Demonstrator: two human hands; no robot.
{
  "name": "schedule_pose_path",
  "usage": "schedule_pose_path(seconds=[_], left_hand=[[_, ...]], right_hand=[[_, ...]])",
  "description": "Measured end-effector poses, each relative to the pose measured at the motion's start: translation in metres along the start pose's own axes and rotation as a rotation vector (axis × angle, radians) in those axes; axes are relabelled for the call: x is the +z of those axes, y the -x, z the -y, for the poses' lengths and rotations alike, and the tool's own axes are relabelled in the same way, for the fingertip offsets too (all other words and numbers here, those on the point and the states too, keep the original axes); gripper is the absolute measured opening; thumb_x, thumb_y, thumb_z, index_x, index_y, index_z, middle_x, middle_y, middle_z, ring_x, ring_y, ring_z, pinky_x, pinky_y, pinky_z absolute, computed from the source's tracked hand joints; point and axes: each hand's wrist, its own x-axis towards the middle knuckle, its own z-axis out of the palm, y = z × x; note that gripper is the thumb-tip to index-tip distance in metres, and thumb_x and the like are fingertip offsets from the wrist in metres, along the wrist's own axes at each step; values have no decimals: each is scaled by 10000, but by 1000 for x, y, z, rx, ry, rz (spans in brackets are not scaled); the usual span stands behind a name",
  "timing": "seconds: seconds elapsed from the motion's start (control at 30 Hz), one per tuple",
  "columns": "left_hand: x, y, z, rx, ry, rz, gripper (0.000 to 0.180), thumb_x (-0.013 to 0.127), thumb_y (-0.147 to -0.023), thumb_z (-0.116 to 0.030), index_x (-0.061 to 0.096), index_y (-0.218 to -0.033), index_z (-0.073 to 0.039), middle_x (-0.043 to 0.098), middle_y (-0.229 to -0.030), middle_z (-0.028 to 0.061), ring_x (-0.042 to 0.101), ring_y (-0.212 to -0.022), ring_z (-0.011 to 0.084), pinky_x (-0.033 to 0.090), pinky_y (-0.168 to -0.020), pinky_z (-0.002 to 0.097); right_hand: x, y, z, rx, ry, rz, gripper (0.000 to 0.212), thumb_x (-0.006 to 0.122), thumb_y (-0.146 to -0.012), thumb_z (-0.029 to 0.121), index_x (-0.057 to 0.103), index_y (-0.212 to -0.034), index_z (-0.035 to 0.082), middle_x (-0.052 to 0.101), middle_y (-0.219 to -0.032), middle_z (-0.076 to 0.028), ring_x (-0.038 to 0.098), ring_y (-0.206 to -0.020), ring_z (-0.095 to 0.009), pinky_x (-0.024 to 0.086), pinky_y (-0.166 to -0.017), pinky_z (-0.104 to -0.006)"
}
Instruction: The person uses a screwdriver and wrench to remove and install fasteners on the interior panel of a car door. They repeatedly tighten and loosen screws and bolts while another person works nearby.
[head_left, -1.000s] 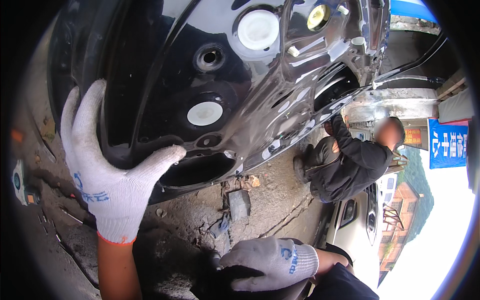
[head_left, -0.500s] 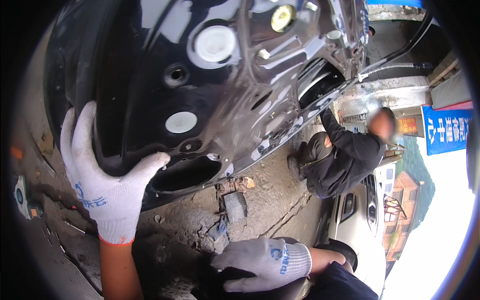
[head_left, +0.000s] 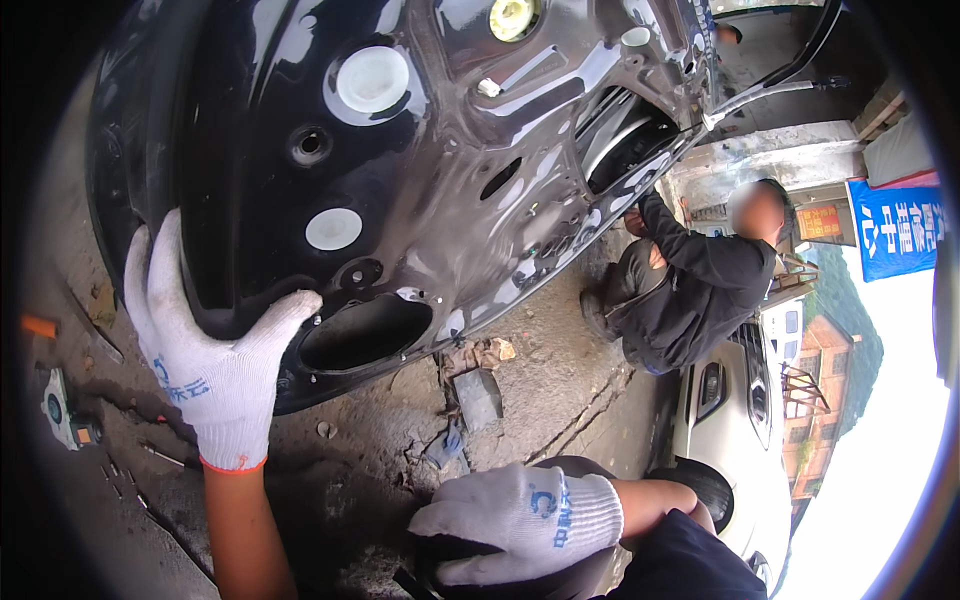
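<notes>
A dark, bare car door (head_left: 460, 225) with no trim fills the upper middle, its inner face showing holes and round white covers. My left hand (head_left: 215, 360), in a white knit glove with an orange-red cuff, spans the door's lower left end and grips it. Its thumb lies by the oval opening (head_left: 366, 335); the fingers are spread along the rim, their tips partly out of sight. My right hand (head_left: 520, 515), gloved alike, is at the lower middle, apart from the door. Its thumb and fingers stand apart over a dark surface, perhaps my leg, with nothing visibly held.
A person (head_left: 700, 275) in dark clothes crouches at the door's right edge, an arm reaching to it. Behind stands a white car (head_left: 735, 430). A grey flat piece (head_left: 478, 398) and scraps lie on the cracked ground. Small tools (head_left: 165, 455) and a grey-green device (head_left: 62, 410) lie at left.
The door appears slightly farther left and higher in view, with my left hand still on it. My right hand has hardly moved. The crouching person's head has shifted slightly.
</notes>
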Motion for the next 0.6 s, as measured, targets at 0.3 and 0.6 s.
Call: schedule_pose_path(seconds=[0.3,0.6], left_hand=[[0,1,3,61,46,-19,1117,1048,-583,-332,535,-1558,-149,419,-1585,270,493,-1424,444,499,-1133,534],[0,0,9,124,28,-30,1117,1048,-585,-379,539,-1559,-180,431,-1583,275,507,-1413,453,513,-1112,542]], right_hand=[[-1,5,-2,-5,-18,32,462,761,-988,306,613,-1301,-1,686,-1055,-182,722,-889,-364,604,-759,-423],[-4,2,1,44,-7,94,477,768,-992,301,632,-1324,-13,704,-1105,-193,737,-929,-357,614,-783,-408]])
